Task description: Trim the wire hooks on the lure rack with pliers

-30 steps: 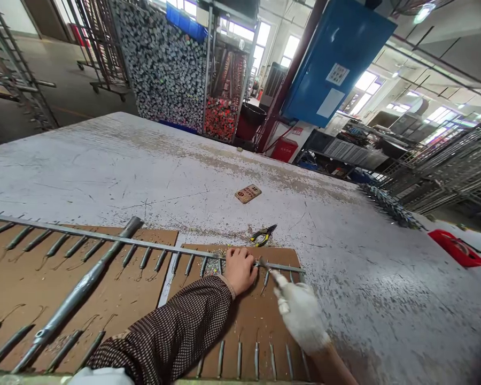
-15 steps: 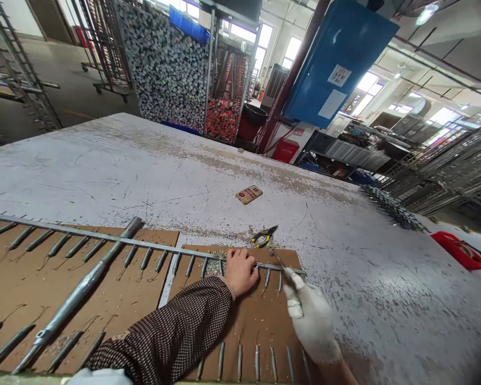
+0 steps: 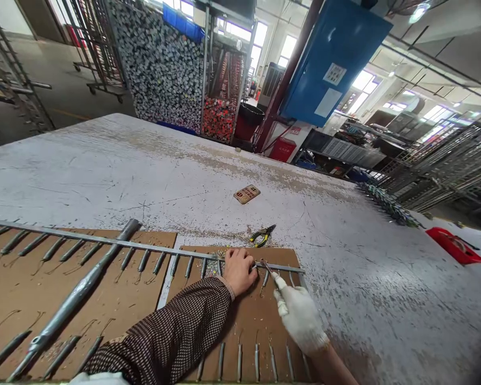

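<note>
A long, narrow metal bar with short grey rods hanging along it lies across brown cardboard sheets. My bare left hand rests over the bar, its fingers curled around it near the right part. In the white-gloved right hand is a slim dark metal tool, whose tip is at the bar just right of the left fingers. Its exact kind does not show. Thin wires stick out from the rods' ends. A thick grey tube crosses the bar further left.
Black-and-yellow pliers lie beyond the bar, with a printed tan card further back. More rods line the near edge. A red tray stands at the right of the pale worktable, and small debris is scattered about.
The right hand has moved left and slightly up, bringing the tool's tip down to the bar. My left hand stays on the bar. The whole view has shifted slightly.
</note>
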